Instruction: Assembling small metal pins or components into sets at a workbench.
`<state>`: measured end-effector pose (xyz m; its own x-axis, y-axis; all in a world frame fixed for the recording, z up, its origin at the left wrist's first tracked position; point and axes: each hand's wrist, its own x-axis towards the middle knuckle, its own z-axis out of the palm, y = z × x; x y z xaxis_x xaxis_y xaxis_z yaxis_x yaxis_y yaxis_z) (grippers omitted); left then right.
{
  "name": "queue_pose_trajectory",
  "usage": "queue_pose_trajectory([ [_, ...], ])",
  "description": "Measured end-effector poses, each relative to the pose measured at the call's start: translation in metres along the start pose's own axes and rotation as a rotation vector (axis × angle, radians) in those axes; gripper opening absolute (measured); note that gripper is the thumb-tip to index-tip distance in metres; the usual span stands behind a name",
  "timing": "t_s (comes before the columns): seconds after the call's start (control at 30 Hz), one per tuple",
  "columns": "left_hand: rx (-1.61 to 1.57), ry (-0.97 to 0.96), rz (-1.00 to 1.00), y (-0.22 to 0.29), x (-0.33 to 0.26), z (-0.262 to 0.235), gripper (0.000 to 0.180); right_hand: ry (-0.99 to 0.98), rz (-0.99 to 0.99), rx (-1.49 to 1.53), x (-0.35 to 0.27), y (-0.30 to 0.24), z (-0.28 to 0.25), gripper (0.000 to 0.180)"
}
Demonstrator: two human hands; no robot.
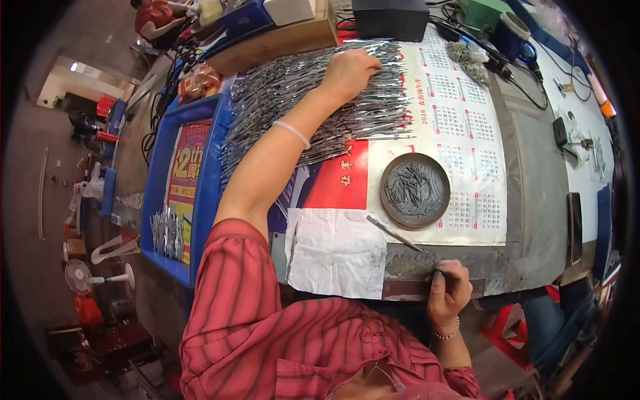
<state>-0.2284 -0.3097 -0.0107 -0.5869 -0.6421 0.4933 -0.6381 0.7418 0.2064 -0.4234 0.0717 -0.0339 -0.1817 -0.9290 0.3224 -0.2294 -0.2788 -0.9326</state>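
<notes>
The left hand (352, 72) reaches over a broad bed of slim, shiny metal rods (280, 93) spread across the far left part of the worktop (537, 200). Its fingers bend down onto the rods near their far right corner; whether they pinch any cannot be told. The right hand (450, 288) rests at the worktop's near edge, fingers loosely curled and thumb tip darkened; it is unclear whether anything is inside.

Just beyond it lies one thin, dull grey stick (393, 232), slanting by the corner of a creased white sheet (337, 250) that reaches the near edge. Farther in, a round, brownish dish (437, 212) with a smooth rim holds a jumble of short, dark pins (408, 187), standing on a glossy paper calendar (480, 167). Toward the left edge, a blue plastic tray (217, 143) carries an upright-looking cluster of silvery pieces (167, 233) in its near end.
</notes>
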Motion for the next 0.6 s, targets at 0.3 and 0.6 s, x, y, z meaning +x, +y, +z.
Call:
queue_pose_trajectory([
  [0.3,-0.073,0.229,0.084,0.023,-0.067,-0.09,0.015,0.101,0.111,0.038,-0.01,-0.001,0.007,0.009],
  [0.6,0.135,0.21,-0.733,0.057,-0.33,-0.308,0.019,0.087,0.066,-0.169,-0.006,0.006,0.007,0.012],
])
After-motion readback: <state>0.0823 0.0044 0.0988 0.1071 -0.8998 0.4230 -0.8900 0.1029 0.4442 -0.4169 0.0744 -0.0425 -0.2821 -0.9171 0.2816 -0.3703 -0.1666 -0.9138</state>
